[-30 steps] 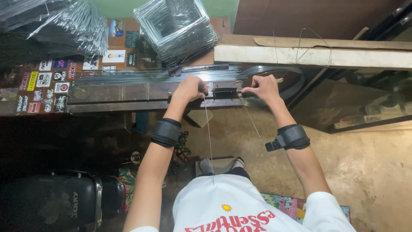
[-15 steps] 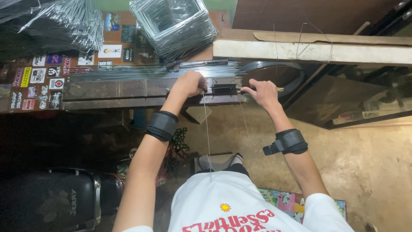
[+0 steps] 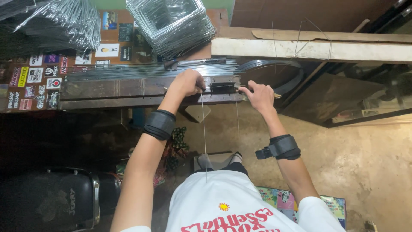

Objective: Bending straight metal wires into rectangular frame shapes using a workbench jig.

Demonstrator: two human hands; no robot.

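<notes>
My left hand (image 3: 187, 83) is closed on a thin steel wire (image 3: 204, 133) at a small metal bending jig (image 3: 222, 87) on a long steel bench rail (image 3: 111, 92). The wire's two legs hang down toward my body. My right hand (image 3: 257, 95) grips the jig's lever at its right end, next to the wire's other leg (image 3: 237, 118). A bundle of straight wires (image 3: 141, 71) lies along the rail just behind my hands. Both wrists wear black bands.
A stack of bent square wire frames (image 3: 171, 23) sits behind the rail, more wire bundles (image 3: 56, 23) at far left. A pale wooden beam (image 3: 309, 49) runs right. A black seat (image 3: 47, 199) is lower left, and a concrete floor (image 3: 365, 167) lies right.
Both hands stayed at the jig; my left hand shifted slightly and the right hand moved a little along the lever. The wire legs still hang down.
</notes>
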